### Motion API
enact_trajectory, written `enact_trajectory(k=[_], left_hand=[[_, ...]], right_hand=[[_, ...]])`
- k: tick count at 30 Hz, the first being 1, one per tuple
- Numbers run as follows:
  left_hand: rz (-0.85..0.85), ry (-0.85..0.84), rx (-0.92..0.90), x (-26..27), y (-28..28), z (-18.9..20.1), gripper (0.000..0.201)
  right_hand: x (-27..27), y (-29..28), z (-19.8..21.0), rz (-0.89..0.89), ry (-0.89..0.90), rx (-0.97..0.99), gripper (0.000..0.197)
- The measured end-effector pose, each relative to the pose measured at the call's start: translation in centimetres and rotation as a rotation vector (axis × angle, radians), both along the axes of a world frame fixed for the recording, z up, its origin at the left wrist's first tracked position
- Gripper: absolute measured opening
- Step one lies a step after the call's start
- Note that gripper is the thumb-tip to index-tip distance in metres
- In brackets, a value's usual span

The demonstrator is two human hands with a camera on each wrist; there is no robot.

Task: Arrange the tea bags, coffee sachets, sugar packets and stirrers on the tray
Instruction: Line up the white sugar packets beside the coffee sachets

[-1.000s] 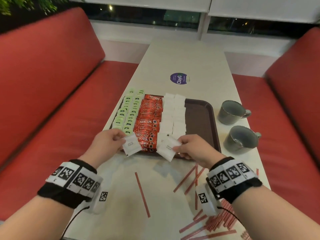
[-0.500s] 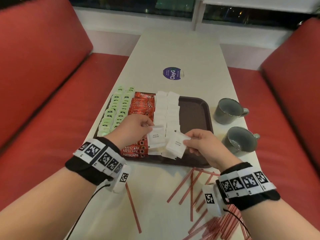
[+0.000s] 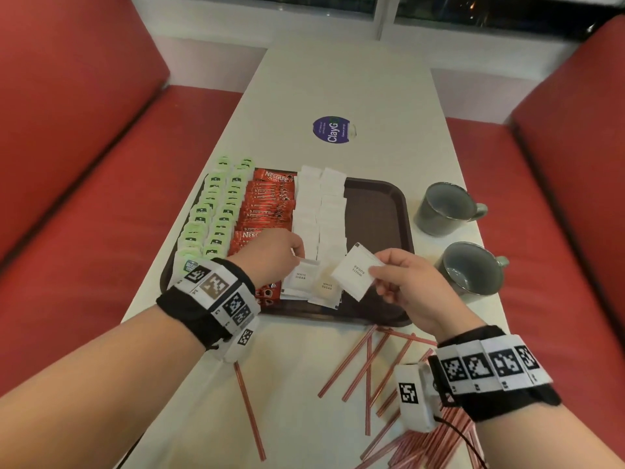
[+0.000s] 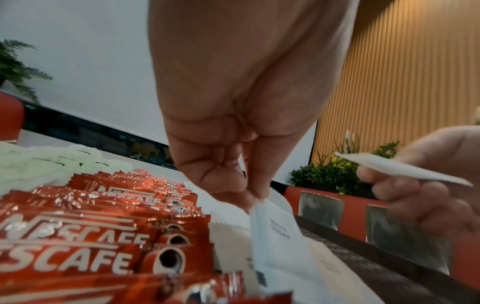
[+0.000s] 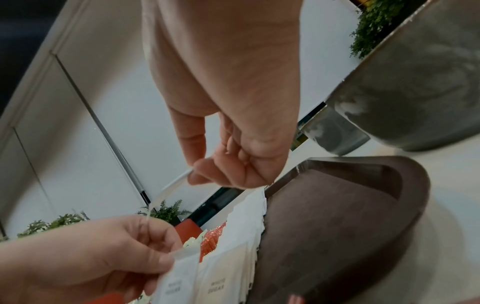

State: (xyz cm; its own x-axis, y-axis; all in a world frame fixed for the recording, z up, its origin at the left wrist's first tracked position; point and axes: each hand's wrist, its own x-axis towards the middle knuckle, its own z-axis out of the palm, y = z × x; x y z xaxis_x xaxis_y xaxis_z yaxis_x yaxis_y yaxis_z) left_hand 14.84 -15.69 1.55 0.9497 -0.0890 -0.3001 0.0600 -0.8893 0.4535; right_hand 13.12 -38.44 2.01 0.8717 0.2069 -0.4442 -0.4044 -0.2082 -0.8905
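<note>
Plainly light, limp paper: left hand (image 3: 270, 255) pinches sugar packet (image 3: 301, 275) by top edge over tray (image 3: 378, 204); right hand (image 3: 406, 282) pinches second packet (image 3: 355, 270) at edge.

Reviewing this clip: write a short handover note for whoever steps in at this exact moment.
Left hand pinches a sugar packet at the near end of the sugar rows.
Right hand pinches another sugar packet above the tray.
Done: tea bags, coffee sachets and most sugar lined up on the tray.
Left: set down both packets, then move the stirrers from the table onto the tray's bare right side.
</note>
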Motion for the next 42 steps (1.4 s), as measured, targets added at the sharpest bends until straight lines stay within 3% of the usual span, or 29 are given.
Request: enact_trajectory(k=[8, 14, 16, 18, 21, 23, 25, 27, 30, 31, 33, 35, 37, 39, 42], left_hand=[[-0.074, 0.02, 0.256, -0.2, -0.7, -0.7, 0.028], [-0.118, 0.054, 0.322, -0.2, -1.1, -0.6, 0.033], [-0.052, -0.058, 0.21, -0.7, -0.9, -0.5, 0.03], [0.034, -0.207, -0.063, -1.5, -1.0, 0.4, 0.025], [0.04, -0.152, -0.432, -2.8, -2.0, 2.7, 0.021], [-0.053, -0.091, -0.452, -3.1, -2.4, 3.1, 0.01], [-0.018, -0.115, -0.496, -2.9, -2.6, 3.1, 0.005], [0.142, -0.15, -0.65, -2.6, -2.5, 3.0, 0.01], [0.324, -0.066, -0.995, -2.8, -2.5, 3.0, 0.007], [0.327, -0.025, -1.045, -2.9, -2.5, 2.9, 0.006], [0.268, 0.022, -0.963, -3.1, -2.2, 2.6, 0.008], [0.194, 0.022, -0.719, -3.4, -1.4, 2.1, 0.012], [0.172, -0.037, -0.523, -4.0, 0.0, 1.5, 0.01], [0.206, -0.071, -0.442, -5.0, 1.6, 1.0, 0.009], [0.289, -0.04, -0.445, -6.9, 3.9, 0.2, 0.008]], right_hand=[[-0.1, 0.4, 1.6, 0.012, -0.04, 0.099, 0.01], [-0.4, 0.7, 2.2, 0.031, -0.054, 0.129, 0.01], [-0.6, 0.8, 2.3, 0.039, -0.058, 0.119, 0.01], [-0.8, 0.8, 2.4, 0.056, -0.102, 0.048, 0.01], [-0.9, 1.1, 2.3, 0.129, -0.22, -0.156, 0.009], [-0.9, 1.7, 2.4, 0.193, -0.321, -0.269, 0.008], [-0.8, 2.4, 2.3, 0.139, -0.426, -0.295, 0.004], [-0.5, 2.9, 1.9, -0.005, -0.444, -0.225, 0.012], [-0.4, 4.0, 1.5, -0.087, -0.223, 0.051, 0.017], [-0.4, 4.3, 1.4, -0.108, -0.159, 0.139, 0.015], [-0.2, 4.6, 1.2, -0.141, -0.139, 0.208, 0.01], [0.2, 4.6, 1.0, -0.101, -0.204, 0.096, 0.009], [0.9, 4.2, 0.6, 0.071, -0.306, -0.225, 0.008], [1.7, 4.0, -0.3, 0.324, -0.355, -0.557, 0.019], [2.1, 4.4, -1.5, 0.582, -0.308, -0.764, 0.035]])
